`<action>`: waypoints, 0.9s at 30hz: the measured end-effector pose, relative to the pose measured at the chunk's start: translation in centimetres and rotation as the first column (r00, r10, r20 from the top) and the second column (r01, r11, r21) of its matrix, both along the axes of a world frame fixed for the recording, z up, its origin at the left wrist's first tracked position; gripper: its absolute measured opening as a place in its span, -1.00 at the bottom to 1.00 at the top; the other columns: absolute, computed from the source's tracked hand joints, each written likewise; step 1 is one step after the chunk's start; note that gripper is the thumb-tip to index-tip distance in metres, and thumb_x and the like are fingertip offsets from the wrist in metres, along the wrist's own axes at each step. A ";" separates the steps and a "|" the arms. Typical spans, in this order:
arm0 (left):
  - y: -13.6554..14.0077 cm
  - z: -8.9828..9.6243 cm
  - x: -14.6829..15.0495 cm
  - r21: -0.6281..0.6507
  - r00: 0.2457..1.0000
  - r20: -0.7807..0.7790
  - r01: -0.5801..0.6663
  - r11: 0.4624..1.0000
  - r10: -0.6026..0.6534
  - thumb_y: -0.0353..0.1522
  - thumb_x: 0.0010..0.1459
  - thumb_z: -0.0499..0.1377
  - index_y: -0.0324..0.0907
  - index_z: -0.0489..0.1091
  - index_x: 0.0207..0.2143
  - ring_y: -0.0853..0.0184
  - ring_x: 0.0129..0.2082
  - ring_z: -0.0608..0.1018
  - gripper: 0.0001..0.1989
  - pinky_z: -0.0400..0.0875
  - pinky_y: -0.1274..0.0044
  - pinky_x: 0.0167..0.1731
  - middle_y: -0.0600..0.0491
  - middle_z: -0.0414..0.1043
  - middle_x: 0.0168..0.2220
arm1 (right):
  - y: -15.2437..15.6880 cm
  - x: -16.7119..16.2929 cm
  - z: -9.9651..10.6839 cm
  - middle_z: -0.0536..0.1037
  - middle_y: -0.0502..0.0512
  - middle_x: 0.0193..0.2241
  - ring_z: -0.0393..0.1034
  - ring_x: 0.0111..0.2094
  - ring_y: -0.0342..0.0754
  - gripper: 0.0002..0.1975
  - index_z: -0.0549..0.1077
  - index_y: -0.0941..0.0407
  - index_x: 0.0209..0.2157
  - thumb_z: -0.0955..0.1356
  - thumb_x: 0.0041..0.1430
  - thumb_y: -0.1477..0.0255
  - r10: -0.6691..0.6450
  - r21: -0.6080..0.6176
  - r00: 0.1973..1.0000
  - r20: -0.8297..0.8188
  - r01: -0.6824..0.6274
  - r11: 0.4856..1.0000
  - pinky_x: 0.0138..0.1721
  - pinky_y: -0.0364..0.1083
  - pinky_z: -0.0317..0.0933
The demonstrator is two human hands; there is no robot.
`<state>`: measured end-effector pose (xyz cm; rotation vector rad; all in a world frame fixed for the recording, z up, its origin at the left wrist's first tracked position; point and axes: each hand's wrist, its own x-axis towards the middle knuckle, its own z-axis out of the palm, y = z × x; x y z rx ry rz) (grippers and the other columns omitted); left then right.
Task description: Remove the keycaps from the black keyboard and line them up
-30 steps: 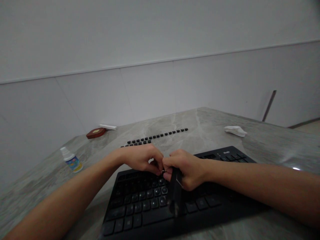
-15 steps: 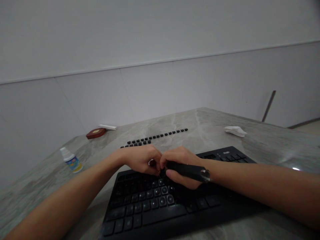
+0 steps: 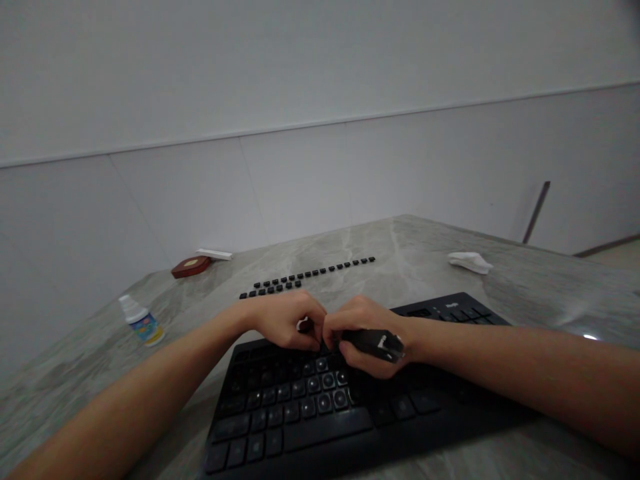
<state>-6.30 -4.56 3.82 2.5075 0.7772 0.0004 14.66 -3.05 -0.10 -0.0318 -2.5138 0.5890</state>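
A black keyboard lies before me; several keys in its middle show round pale centres. Over its upper middle, my left hand is closed, thumb and fingers pinched together close to the keys. What sits in that pinch is hidden; a dark bit shows behind the fingers. Beside it, almost touching, my right hand grips a dark, elongated tool with a shiny, jagged-looking end towards the wrist. The tool's other end is hidden by my fingers. Behind the keyboard, small black keycaps lie in two rows.
A white spray bottle with a colourful label stands at the left. Further back lie a reddish-brown case and a flat white strip. A crumpled white cloth rests at the right. A wall borders the grey marbled table.
My right hand has turned slightly, so the tool looks shorter and its shiny end sits further left. My left hand stays nearly in place.
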 end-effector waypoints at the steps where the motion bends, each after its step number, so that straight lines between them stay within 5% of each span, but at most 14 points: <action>1: 0.2 -0.2 -0.2 -0.020 1.000 0.015 -0.011 1.000 0.012 -0.47 0.08 0.22 -0.21 0.51 -0.28 0.42 -0.44 0.48 -0.87 0.37 0.62 -0.41 0.06 0.51 -0.37 | -0.1 0.0 0.1 0.33 -0.07 -0.66 0.16 -0.65 -0.22 -0.83 0.43 0.15 -0.47 0.22 -0.09 0.55 -0.018 -0.007 1.000 0.014 0.018 1.000 -0.58 -0.21 0.08; 9: 1.3 -1.4 -0.8 -0.152 0.994 0.087 -0.055 0.987 0.069 -0.38 0.12 0.26 -0.18 0.52 -0.24 0.42 -0.43 0.46 -0.87 0.32 0.62 -0.39 0.09 0.51 -0.38 | 0.0 -0.1 0.1 0.30 -0.09 -0.70 0.12 -0.68 -0.24 -0.82 0.49 0.19 -0.46 0.25 -0.09 0.57 -0.140 -0.032 0.985 0.104 0.144 0.989 -0.60 -0.21 0.04; 27: 1.4 -1.5 -0.8 -0.120 0.992 0.107 -0.059 0.991 0.072 -0.40 0.14 0.25 -0.21 0.52 -0.23 0.42 -0.40 0.49 -0.88 0.34 0.61 -0.39 0.05 0.54 -0.34 | 0.2 -0.4 0.2 0.38 -0.07 -0.66 0.16 -0.65 -0.23 -0.84 0.48 0.19 -0.48 0.27 -0.11 0.59 -0.170 -0.105 0.978 0.123 0.184 0.977 -0.56 -0.21 0.06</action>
